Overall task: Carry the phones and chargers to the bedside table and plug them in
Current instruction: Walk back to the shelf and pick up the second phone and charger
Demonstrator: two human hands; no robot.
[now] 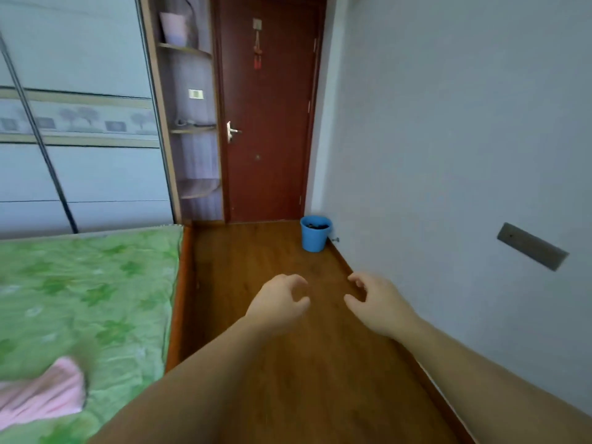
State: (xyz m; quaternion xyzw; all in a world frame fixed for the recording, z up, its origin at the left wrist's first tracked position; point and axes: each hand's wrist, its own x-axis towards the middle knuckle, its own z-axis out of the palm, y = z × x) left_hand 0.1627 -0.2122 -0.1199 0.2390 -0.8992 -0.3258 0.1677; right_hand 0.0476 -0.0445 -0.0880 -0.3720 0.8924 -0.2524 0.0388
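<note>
Phones and chargers aren't anywhere in this shot, and neither is a bedside table, so I can't say where they are. Both arms are cut off by the bottom edge. The left hand [278,302] and right hand [376,299] are held out side by side over the wooden floor [256,251], fingers loosely curled with nothing in them, a small gap between the two.

The whole view is a bit smeary. The bed [89,283] with its green floral sheet runs off the left and bottom edges, and a pink cloth [41,395] on it is also clipped by the left edge. There's some dark small stuff on the middle corner shelf [192,128] next to the wardrobe [80,123], too blurry to identify. The blue bucket [315,233] has something dark inside, can't tell what.

The floor is a narrow strip between the bed's wooden side rail and the right wall [448,139], running up to the closed dark red door [269,123]. The bucket sits in the far right corner by the door. A grey plate [531,246] is on the wall to the right.
</note>
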